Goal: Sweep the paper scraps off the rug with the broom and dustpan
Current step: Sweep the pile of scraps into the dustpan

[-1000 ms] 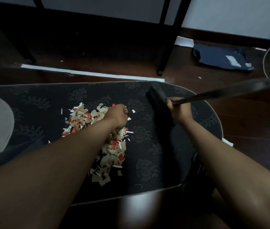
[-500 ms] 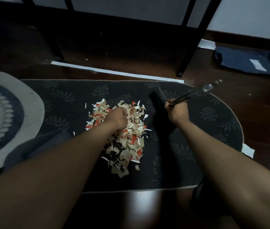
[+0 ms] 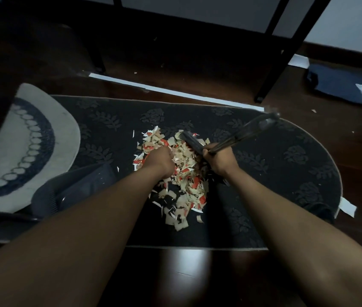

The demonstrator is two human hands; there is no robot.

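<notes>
The scraps [image 3: 179, 173] lie in one heap near the middle of the dark rug [image 3: 275, 173], a long pile trailing from the centre toward the rug's near edge. Both hands sit right at its far end. The right hand [image 3: 219, 161] is curled tight round the broom [image 3: 231, 140], whose shaft slants up and away toward the rug's far right edge; the head is dark and blurred, so I can't make out where the bristles touch. The left hand [image 3: 159, 162] is a closed fist over the left side of the heap; whether it holds anything I cannot tell. The dustpan [image 3: 80, 187] lies at the rug's left end, apart from the heap and nearer the left arm. So the pile wants pushing leftward, I'd say, across its long axis.
</notes>
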